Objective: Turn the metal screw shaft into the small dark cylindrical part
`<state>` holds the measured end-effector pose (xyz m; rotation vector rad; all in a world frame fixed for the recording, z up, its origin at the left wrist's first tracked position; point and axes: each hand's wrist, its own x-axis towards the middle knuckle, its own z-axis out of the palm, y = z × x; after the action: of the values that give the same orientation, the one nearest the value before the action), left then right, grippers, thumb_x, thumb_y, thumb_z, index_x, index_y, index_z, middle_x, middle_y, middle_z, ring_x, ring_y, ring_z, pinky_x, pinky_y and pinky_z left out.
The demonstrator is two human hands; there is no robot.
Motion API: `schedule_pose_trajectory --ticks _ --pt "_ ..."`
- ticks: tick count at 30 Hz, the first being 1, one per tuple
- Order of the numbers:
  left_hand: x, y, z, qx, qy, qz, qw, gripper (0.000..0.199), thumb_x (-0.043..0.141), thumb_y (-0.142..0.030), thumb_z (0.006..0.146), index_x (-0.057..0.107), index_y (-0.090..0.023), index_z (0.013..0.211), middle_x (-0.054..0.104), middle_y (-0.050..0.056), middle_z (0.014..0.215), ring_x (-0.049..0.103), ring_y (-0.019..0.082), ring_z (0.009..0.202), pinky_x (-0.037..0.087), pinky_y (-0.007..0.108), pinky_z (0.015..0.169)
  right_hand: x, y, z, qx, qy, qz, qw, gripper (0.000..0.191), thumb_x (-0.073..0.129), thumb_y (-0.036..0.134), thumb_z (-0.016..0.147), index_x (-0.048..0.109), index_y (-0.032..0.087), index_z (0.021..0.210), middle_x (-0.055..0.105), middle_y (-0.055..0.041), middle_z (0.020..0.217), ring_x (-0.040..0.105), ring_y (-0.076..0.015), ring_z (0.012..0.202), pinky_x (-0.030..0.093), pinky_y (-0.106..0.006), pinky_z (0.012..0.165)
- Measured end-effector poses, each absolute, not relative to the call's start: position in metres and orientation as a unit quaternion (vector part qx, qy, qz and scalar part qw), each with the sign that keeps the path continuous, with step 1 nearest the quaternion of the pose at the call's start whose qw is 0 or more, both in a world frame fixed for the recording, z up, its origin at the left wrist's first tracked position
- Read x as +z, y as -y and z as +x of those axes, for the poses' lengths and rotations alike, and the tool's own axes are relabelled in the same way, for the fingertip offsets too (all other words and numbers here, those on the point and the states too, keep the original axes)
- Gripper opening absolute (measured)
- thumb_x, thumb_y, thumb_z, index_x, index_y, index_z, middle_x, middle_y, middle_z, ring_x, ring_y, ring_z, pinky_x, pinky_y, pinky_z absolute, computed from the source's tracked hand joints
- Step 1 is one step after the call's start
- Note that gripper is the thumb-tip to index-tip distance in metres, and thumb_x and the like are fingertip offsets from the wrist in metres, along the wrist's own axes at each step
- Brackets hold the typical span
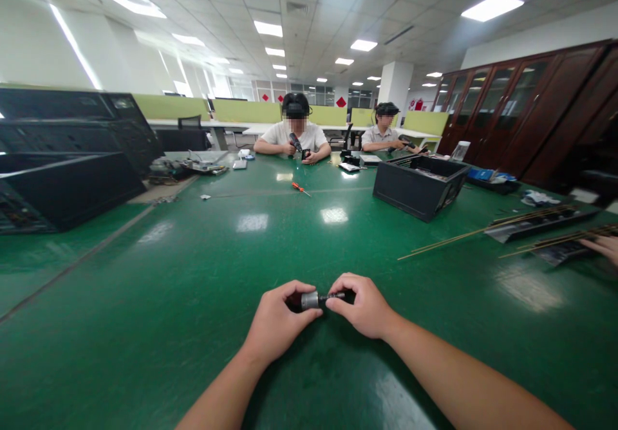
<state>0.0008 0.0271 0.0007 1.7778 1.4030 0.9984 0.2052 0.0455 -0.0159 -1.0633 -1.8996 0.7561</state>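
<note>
Low in the centre, my left hand (277, 320) is closed around a small silver metal cylinder (309, 300) that looks like a small motor. A thin dark stepped shaft (334, 296) sticks out of its right end. Thumb and fingers of my right hand (362, 304) pinch that shaft, whose tip shows past the thumb. The part lies level, just over the green tabletop (193, 327). The cylinder's left end is hidden inside my left hand.
An orange-handled screwdriver (300, 188) lies farther out. Black computer cases (405, 188) stand right and left (82, 188). Thin rods (444, 242) lie on metal panels at right, beside another person's hand (603, 246). Opposite, one person (294, 135) holds a power drill; another (383, 135) sits farther right.
</note>
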Motion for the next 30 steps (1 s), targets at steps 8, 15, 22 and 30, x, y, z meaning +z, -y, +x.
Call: schedule_pose_trajectory --ticks 8,15,22,30 --pt "0.0015 -0.0278 0.0009 0.384 -0.533 0.679 0.329 0.028 0.078 -0.028 0.066 0.072 -0.021 0.092 0.073 0.0 0.085 0.067 0.02 0.079 0.049 0.031 0.075 -0.0166 -0.045 0.2042 0.297 0.748 -0.421 0.418 0.005 0.073 0.022 0.077 0.07 0.019 0.079 0.067 -0.0021 0.079 0.062 -0.017 0.076 0.045 -0.028 0.071" --pt "0.003 -0.0278 0.0009 0.383 -0.538 0.679 0.321 0.028 0.078 -0.03 0.065 0.072 -0.021 0.091 0.073 0.0 0.084 0.066 0.02 0.078 0.05 0.032 0.074 -0.0165 -0.0449 0.2051 0.293 0.747 -0.422 0.422 0.006 0.073 0.023 0.077 0.07 0.018 0.079 0.067 -0.0021 0.079 0.062 -0.0168 0.076 0.045 -0.028 0.071" --pt "0.0056 -0.0259 0.0014 0.382 -0.54 0.68 0.316 0.028 0.078 -0.031 0.066 0.072 -0.021 0.092 0.073 0.001 0.084 0.067 0.021 0.077 0.051 0.032 0.074 -0.016 -0.045 0.2058 0.29 0.748 -0.423 0.421 0.005 0.072 0.023 0.077 0.07 0.018 0.079 0.067 -0.0022 0.079 0.062 -0.0169 0.076 0.045 -0.028 0.071" --pt "0.0036 -0.0275 -0.0011 0.39 -0.534 0.677 0.322 0.03 0.078 -0.031 0.067 0.072 -0.021 0.094 0.073 0.001 0.087 0.068 0.021 0.08 0.051 0.032 0.076 -0.0158 -0.0445 0.2054 0.29 0.746 -0.424 0.424 0.005 0.071 0.023 0.078 0.069 0.019 0.079 0.067 -0.002 0.079 0.062 -0.017 0.076 0.045 -0.028 0.072"
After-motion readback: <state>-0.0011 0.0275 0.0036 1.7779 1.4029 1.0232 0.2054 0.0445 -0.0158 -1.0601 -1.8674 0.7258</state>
